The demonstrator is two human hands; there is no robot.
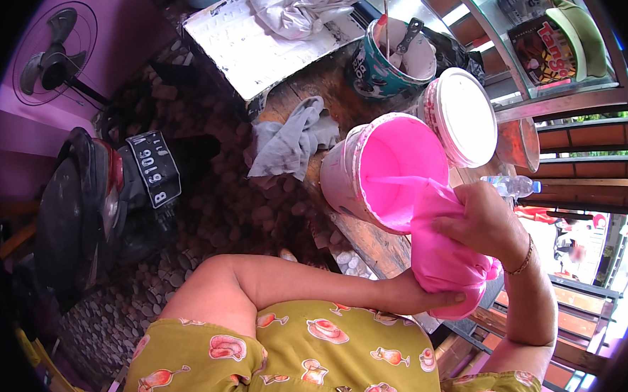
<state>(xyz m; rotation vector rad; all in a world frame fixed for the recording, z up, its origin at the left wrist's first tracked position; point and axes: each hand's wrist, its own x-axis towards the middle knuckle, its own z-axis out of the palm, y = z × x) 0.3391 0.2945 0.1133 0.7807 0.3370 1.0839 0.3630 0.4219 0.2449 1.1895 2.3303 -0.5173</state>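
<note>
A soft pink bag (435, 255), of cloth or thin plastic, I cannot tell which, bulges between my two hands. My right hand (479, 222) is closed around its upper part, at the rim of a white bucket (340, 172). My left hand (422, 294) cups the rounded lower end from below, thumb against its side and the other fingers hidden. The bag's narrow end reaches into the bucket, which is tilted toward me. Bright pink colour (401, 151) covers the bucket's inside.
Behind the bucket stand a white-lidded tub (464, 115) and a teal bucket (381, 75) holding a scraper (409, 39). A grey rag (292, 138) hangs at the wooden bench's edge (368, 245). A paint-stained white tray (250, 58), a water bottle (510, 185), a motorbike (79, 205) and a fan (54, 65) surround this.
</note>
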